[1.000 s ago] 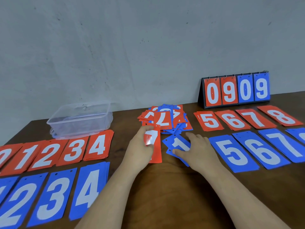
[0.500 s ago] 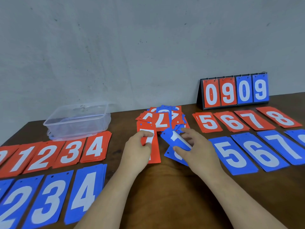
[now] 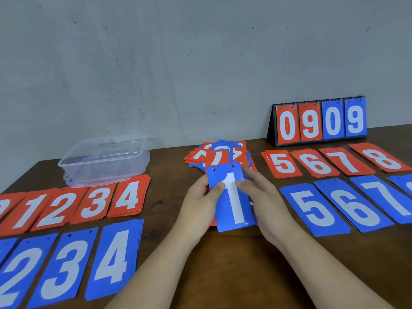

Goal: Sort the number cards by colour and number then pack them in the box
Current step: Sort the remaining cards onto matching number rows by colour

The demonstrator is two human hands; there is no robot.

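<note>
Blue plastic card with a white 1 (image 3: 231, 197) is now lifted off the table, just in front of the mixed red-and-blue card pile (image 3: 220, 155). Left hand (image 3: 200, 204) pinches its left edge and right hand (image 3: 264, 198) grips its right edge. Probably headed for the blue row, far left.

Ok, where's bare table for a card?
Bare wood: between the plastic box and the unsorted pile; near edge from the blue 4 stack to below the blue 5 stack, around the forearms. Rows either side are packed. Left hand and right hand hold the blue 1 card.
</note>
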